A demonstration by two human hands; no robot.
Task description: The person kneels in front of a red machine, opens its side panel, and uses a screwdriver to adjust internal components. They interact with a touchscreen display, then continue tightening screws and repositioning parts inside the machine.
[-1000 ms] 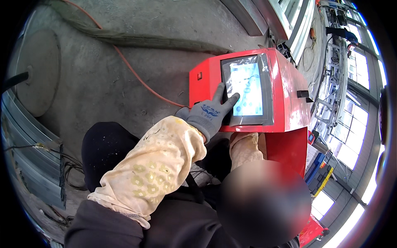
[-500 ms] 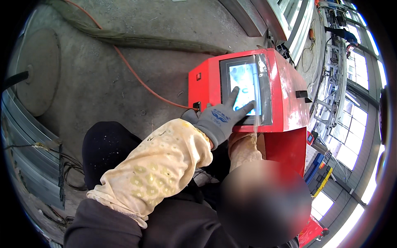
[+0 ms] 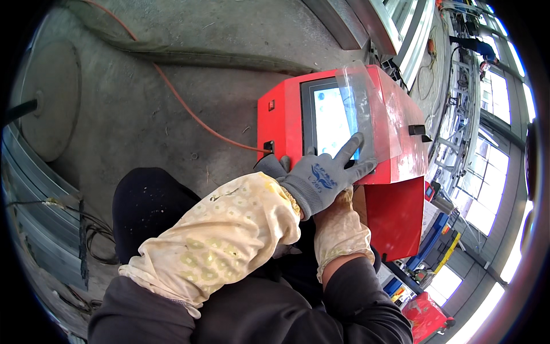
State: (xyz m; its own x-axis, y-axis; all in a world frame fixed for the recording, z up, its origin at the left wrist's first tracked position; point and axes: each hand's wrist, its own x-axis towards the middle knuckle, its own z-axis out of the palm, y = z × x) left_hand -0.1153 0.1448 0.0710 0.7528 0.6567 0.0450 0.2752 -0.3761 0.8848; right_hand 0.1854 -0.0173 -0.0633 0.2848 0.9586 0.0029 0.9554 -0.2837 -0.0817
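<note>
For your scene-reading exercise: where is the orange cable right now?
In the head view, the orange cable runs across the concrete floor from upper left, ending at the left face of the red machine, just above the gloved left hand.

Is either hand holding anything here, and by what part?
Nothing visibly held: left hand fingers touch the screen; right hand is hidden beneath it.

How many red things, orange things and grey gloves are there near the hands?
Red: 2 (the box with the screen, and the red case at the bottom right)
Orange: 1 (the cable on the floor)
Grey gloves: 1 (on the left hand, one finger on the screen; the right hand is hidden)
Total: 4
</note>
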